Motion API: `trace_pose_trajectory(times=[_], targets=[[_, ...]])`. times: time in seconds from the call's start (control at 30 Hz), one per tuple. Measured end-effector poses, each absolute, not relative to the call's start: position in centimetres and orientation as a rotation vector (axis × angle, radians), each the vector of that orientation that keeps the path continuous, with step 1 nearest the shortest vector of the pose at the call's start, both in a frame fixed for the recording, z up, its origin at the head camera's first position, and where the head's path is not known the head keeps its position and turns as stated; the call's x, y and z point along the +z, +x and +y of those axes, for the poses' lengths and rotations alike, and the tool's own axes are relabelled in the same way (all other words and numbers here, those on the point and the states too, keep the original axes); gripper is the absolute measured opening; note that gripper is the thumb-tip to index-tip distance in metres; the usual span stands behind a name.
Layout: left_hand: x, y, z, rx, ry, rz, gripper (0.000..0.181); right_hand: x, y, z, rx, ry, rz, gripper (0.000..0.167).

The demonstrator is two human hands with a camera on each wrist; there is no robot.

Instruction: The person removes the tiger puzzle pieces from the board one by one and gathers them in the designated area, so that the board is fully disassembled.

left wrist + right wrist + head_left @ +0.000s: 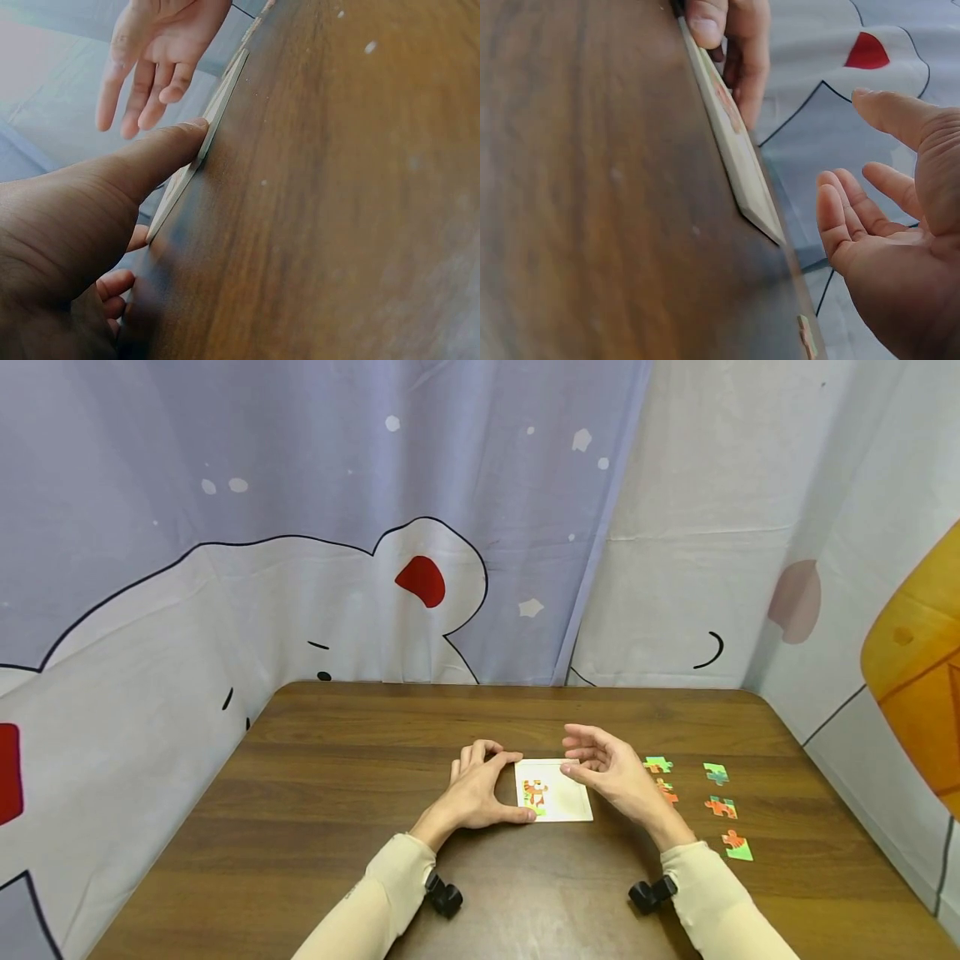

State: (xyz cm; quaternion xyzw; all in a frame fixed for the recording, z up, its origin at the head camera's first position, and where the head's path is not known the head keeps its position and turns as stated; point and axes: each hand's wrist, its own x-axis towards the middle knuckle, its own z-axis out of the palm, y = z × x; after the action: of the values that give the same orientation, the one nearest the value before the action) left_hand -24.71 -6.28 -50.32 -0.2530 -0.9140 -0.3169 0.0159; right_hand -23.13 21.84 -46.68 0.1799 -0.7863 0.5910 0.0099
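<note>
A small pale puzzle board [568,797] lies on the wooden table, with an orange-and-green animal picture [536,792] in its left part. My left hand [474,792] holds the board by its left side, thumb at the near edge and index finger at the far left corner. In the left wrist view the thumb lies on the board's edge [222,112]. Over the board's right part hovers my right hand [609,772], its fingers relaxed and apart. The right wrist view shows nothing in that hand [900,217], well off the board [742,176].
Loose jigsaw pieces lie right of the board: a green-and-orange one [658,764] and an orange one [666,791] partly behind my right hand. Farther right, a green piece [716,773], an orange one [721,807] and an orange-green one [738,846] form a column. Printed curtains [510,527] surround the table.
</note>
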Motion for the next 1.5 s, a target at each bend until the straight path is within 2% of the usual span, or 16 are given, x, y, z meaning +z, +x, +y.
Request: trace_pose_trajectory(times=[0.27,0.6,1.0,1.5], targets=[[-50.1,-24.5,-6.3,-0.972,-0.79,-2.836,0.095,-47.4,-23.0,20.9,1.891,0.592,-2.518,0.069],[-49.7,-24.3,-6.3,-1.009,-0.787,-2.854,0.097,-48.2,-23.1,20.5,1.862,0.607,-2.581,0.066],[-50.6,-24.9,-6.3,-0.981,-0.793,-2.827,0.098,-48.9,-23.2,20.4,1.611,0.687,-2.676,0.049],[-50.6,-24.9,-6.3,-1.0,-0.795,-2.825,0.097,-49.0,-22.8,19.3,1.296,0.681,-2.757,0.036]])
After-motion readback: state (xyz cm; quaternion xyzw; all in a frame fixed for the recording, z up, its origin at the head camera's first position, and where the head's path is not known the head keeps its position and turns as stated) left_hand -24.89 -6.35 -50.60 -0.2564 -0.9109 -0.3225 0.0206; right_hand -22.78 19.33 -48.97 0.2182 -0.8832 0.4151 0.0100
